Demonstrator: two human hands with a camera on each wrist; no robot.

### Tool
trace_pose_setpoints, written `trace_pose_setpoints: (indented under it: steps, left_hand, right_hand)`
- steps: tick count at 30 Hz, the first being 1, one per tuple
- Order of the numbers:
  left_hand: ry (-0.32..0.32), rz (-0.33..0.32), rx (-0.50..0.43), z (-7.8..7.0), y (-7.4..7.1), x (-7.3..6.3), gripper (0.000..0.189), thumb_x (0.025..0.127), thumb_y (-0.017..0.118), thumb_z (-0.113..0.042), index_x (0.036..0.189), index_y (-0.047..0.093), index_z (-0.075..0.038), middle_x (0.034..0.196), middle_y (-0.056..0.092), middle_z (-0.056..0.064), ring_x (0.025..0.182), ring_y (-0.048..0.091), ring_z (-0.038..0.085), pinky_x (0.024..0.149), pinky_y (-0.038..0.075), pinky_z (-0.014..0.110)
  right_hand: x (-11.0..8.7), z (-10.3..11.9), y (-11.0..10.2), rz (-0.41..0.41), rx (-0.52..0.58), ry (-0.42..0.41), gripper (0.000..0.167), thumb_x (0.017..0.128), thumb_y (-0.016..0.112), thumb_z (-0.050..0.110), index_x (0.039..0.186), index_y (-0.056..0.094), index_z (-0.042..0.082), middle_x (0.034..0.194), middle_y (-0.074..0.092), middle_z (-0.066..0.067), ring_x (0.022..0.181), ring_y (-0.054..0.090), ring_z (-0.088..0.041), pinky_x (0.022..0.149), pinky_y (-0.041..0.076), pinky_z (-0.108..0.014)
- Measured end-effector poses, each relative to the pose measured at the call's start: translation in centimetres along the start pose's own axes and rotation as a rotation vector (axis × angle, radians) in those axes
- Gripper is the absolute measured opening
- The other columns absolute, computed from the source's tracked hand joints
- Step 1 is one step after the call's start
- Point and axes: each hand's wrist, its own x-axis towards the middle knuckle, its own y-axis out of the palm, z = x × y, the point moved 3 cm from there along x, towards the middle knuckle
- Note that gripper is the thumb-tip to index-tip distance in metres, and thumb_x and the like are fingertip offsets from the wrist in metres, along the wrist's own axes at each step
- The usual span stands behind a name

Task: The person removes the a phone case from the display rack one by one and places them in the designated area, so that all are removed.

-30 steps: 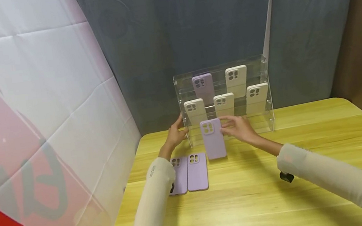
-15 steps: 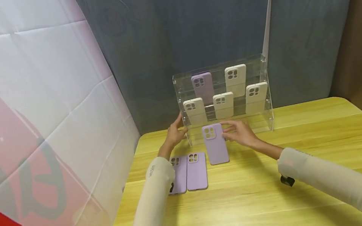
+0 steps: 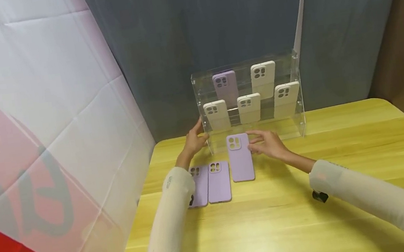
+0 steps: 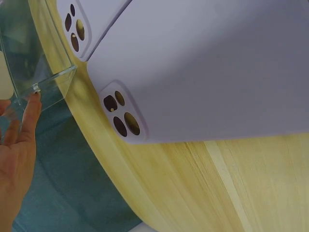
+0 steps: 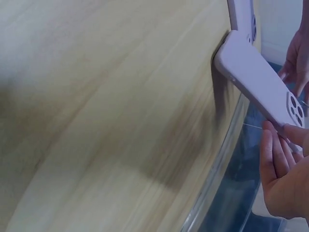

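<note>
My right hand (image 3: 271, 145) pinches a lilac phone case (image 3: 241, 161) by its right edge, camera cutouts at the top. In the right wrist view the case (image 5: 263, 79) stands tilted, its lower end close to the table. My left hand (image 3: 194, 142) touches the left side of a clear acrylic display stand (image 3: 253, 134); in the left wrist view the fingers (image 4: 30, 116) lie fairly straight against the panel. Two more lilac cases lie flat side by side, the right one (image 3: 218, 183) whole in view and the left one (image 3: 199, 188) partly covered by my left sleeve.
On the stand's tiers sit a purple case (image 3: 225, 89), a white case (image 3: 263, 79) at the upper right, and several white ones lower down, one (image 3: 249, 109) in the middle. The wooden table (image 3: 276, 227) reaches a grey curtain (image 3: 241, 18) behind and a white cloth wall (image 3: 65, 76) at left.
The lilac case in my right hand has come slightly down and to the right, away from the stand's tiers. My left hand stays at the stand's side. The head view has tilted slightly.
</note>
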Motion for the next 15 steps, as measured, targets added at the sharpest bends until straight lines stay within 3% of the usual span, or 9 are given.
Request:
trace_pose_setpoints:
  steps: [10,15]
  left_hand:
    - [0.0,-0.011,0.022,-0.2,-0.1,0.1,0.085,0.098,0.063,0.001,0.165,0.024,-0.033,0.154,0.049,0.023,0.12,0.067,0.039,0.086,0.066,0.037]
    - [-0.001,-0.01,0.021,-0.2,0.0,-0.1,0.085,0.099,0.063,0.001,0.166,0.023,-0.033,0.154,0.051,0.022,0.119,0.067,0.038,0.086,0.066,0.037]
  right_hand:
    - [-0.3,-1.0,1.2,0.023,-0.028,0.053,0.055,0.091,0.076,-0.001,0.141,0.057,-0.008,0.115,0.071,-0.031,0.079,0.077,-0.039,0.069,0.068,-0.04]
    - [-0.7,-1.7,1.8,0.056,-0.047,0.105,0.053,0.091,0.076,0.0,0.139,0.058,-0.009,0.112,0.072,-0.03,0.074,0.078,-0.031,0.065,0.067,-0.037]
